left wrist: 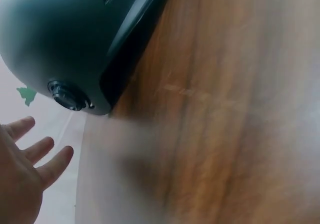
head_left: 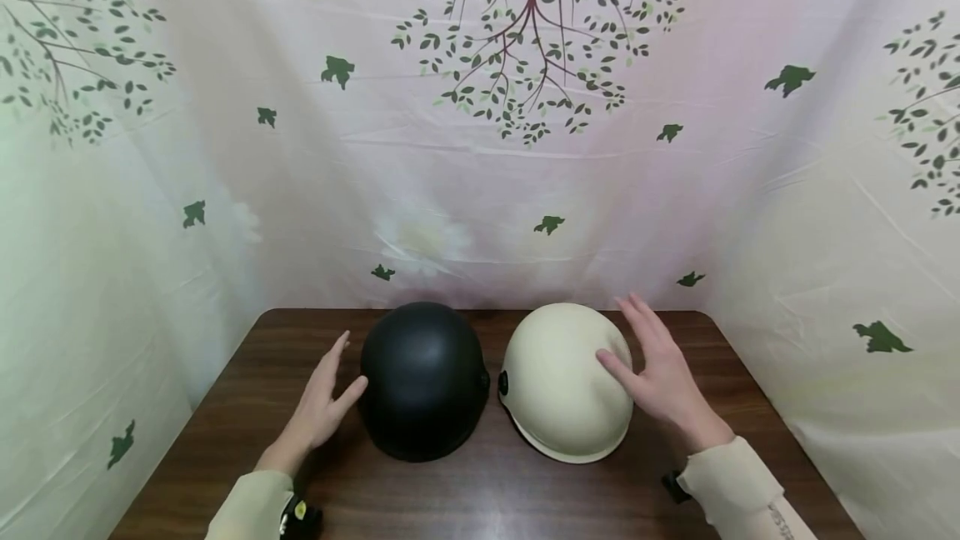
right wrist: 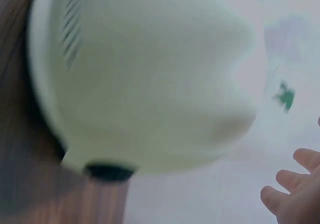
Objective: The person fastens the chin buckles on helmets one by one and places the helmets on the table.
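Two helmets rest dome up, side by side, on a dark wooden table. The black helmet [head_left: 422, 382] is on the left; in the left wrist view its round side knob [left wrist: 67, 95] and a slatted vent show. To its right sits the cream helmet [head_left: 566, 382], with a dark knob [right wrist: 110, 171] and vent slits in the right wrist view. My left hand [head_left: 315, 407] is beside the black helmet's left side, fingers extended; whether the thumb touches it is unclear. My right hand [head_left: 660, 373], fingers spread, is at the cream helmet's right side, its thumb overlapping the dome in view.
The wooden table [head_left: 495, 498] reaches back to a hanging pale cloth [head_left: 465, 173] printed with branches, leaves and green birds. More cloth hangs along the left and right sides. A small gap separates the two helmets.
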Action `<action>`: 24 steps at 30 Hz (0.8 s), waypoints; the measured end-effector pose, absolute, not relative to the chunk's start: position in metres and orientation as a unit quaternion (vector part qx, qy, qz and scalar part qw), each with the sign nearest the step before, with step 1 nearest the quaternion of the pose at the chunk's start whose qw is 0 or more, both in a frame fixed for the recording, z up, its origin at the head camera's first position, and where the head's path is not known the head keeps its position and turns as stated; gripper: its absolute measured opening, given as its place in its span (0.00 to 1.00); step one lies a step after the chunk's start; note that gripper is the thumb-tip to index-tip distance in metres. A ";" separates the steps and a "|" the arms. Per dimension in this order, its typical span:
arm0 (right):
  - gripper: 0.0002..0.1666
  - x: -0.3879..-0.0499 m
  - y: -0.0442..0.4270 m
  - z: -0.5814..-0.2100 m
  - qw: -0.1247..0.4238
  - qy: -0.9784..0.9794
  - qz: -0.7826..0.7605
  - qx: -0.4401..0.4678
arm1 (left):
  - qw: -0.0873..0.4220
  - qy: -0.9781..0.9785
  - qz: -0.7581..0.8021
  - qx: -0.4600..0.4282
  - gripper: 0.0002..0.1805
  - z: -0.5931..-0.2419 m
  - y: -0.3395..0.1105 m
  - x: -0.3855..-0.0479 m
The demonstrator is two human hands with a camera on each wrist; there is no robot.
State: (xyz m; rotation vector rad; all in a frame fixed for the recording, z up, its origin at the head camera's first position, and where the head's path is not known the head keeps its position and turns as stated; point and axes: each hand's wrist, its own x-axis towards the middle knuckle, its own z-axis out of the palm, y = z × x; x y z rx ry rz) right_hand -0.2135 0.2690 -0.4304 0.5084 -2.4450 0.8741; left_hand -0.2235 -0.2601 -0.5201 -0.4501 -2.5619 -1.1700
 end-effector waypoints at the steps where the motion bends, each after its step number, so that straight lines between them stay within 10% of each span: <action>1: 0.49 -0.212 0.262 -0.428 0.251 -0.892 0.322 0.195 | 0.137 -0.890 -0.407 -0.155 0.46 -0.520 -0.259 -0.221; 15: 0.51 -0.195 0.172 -0.417 0.231 -0.855 0.356 0.298 | 0.067 -0.886 -0.447 -0.106 0.53 -0.523 -0.247 -0.201; 24: 0.49 -0.191 0.128 -0.424 0.125 -0.865 0.377 0.307 | 0.051 -0.881 -0.456 -0.113 0.58 -0.527 -0.247 -0.202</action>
